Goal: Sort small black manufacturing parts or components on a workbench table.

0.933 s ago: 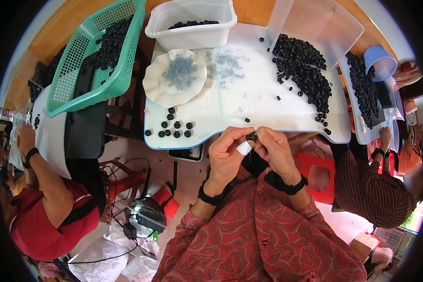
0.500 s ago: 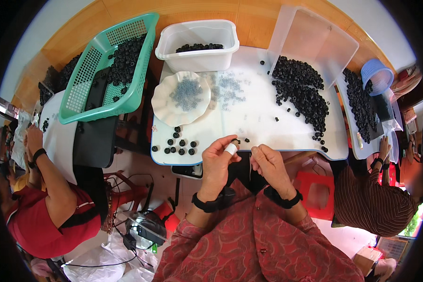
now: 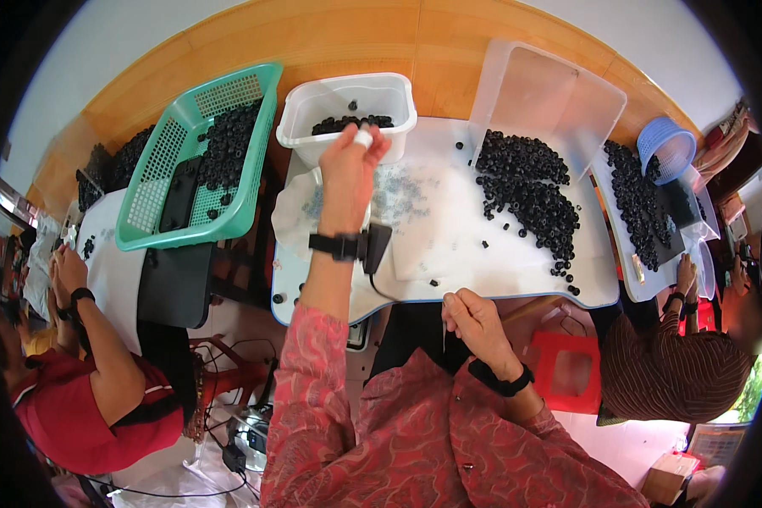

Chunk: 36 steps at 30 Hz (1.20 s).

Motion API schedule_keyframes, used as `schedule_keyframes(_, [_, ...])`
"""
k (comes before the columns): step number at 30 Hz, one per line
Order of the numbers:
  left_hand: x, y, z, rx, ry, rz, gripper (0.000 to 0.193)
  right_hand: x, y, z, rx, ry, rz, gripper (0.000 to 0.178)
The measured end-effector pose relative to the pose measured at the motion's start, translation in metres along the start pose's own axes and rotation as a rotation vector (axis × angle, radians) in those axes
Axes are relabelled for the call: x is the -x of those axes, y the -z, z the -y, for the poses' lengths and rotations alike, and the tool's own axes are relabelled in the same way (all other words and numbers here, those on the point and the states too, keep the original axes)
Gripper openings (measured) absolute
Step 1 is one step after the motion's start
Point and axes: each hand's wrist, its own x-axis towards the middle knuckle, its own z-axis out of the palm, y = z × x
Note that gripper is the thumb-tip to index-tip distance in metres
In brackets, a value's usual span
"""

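Observation:
My left hand [image 3: 353,165], with white tape round one finger, reaches over the front rim of the white plastic tub [image 3: 305,127]. Its fingers look parted and hold nothing I can see. One small black ring-shaped part [image 3: 353,106] shows just beyond them, above the heap of like parts [image 3: 334,125] in the tub. Near the table's front edge my right hand [image 3: 476,322] is closed, its thumb pressed on the fingers. A thin pale stick-like tool [image 3: 444,337] pokes down from it; the rest is hidden. A small black piece [image 3: 434,283] lies on the table close by.
A wavy-edged cream plate [image 3: 289,224] is partly behind my left forearm, beside scattered small clear pieces [image 3: 411,195]. Black parts [image 3: 525,190] spread from a tipped clear bin [image 3: 559,102]. A green basket [image 3: 250,190] stands left. Co-workers sit at both sides.
My left hand has gone from beside my right hand at the table edge, forward and left to the tub. The black part between its fingers is no longer there. My right hand stays near the edge.

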Motion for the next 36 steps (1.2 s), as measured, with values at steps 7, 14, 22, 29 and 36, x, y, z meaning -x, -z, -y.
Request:
schedule_keyframes(7, [0.108, 0.028, 0.029, -0.109, 0.251, -0.032, 0.028, -0.004, 0.005, -0.012, 0.01, -0.055, -0.009, 0.034])
schedule_keyframes(14, [0.184, 0.031, 0.042, -0.111, 0.305, -0.084, 0.025, -0.002, 0.0, -0.009, 0.06, 0.033, -0.021, 0.034])
schedule_keyframes(22, [0.22, 0.025, 0.076, -0.236, 0.395, -0.028, 0.025, -0.003, 0.019, -0.025, 0.113, 0.002, -0.104, 0.029])
schedule_keyframes(29, [0.233, 0.021, 0.096, -0.279, 0.537, 0.012, 0.024, -0.013, 0.047, -0.04, 0.363, 0.11, -0.474, 0.009])
schedule_keyframes(36, [0.234, 0.023, 0.103, -0.295, 0.539, 0.034, 0.024, -0.042, 0.068, -0.055, 0.554, 0.268, -0.57, 0.007])
